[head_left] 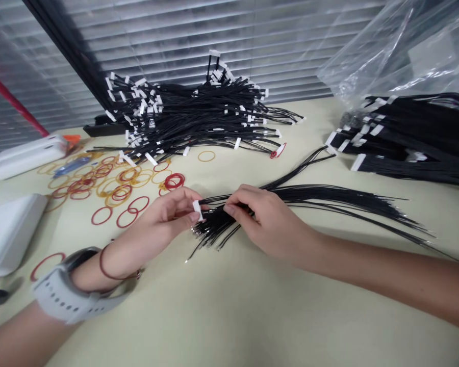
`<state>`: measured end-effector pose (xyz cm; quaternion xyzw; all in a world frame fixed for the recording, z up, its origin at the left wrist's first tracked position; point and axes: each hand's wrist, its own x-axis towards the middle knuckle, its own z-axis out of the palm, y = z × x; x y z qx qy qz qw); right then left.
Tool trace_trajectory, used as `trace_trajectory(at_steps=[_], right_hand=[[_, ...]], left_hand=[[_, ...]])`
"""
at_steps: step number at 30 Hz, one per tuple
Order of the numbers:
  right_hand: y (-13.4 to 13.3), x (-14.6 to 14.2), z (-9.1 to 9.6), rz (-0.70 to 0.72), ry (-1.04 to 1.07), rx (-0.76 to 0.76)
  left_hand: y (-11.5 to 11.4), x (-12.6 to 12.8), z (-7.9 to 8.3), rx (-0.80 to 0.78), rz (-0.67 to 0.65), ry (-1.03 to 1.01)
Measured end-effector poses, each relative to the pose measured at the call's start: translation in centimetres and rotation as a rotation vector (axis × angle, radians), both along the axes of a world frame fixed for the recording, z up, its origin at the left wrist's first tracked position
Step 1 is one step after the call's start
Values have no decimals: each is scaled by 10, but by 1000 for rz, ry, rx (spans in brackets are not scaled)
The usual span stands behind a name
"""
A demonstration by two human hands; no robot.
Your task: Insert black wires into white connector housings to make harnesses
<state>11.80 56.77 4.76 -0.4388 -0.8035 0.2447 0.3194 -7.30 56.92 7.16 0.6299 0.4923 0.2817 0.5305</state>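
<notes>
Between the thumb and fingers of my left hand [176, 214] is a small white connector [198, 210], with thin black wires running from it to the right. My right hand [265, 219] is closed in a pinch over the black wires, just right of the connector; its fingertips hide exactly which wire they grip. Under both hands lies a loose bundle of black wires [329, 199], its metal-tipped ends fanned out below the connector and at the far right. Several joined wires run up from behind my right hand to a white connector [331, 149].
A large pile of black cables [199, 112] with white connectors lies along the window blinds. More cables [424, 137] lie at right, below a clear plastic bag [401, 51]. Red and yellow rubber bands [128, 176] are scattered at left, near two white objects [13, 232].
</notes>
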Motion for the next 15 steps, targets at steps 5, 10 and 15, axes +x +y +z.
trace_trajectory(at_steps=[5,10,15], right_hand=[[0,-1,0,-26,24,-20],[2,-1,-1,-16,45,40],[2,-1,-4,-5,41,113]], left_hand=[[0,1,0,-11,16,6],[-1,0,0,-46,51,7],[-1,-1,0,-28,61,-42]])
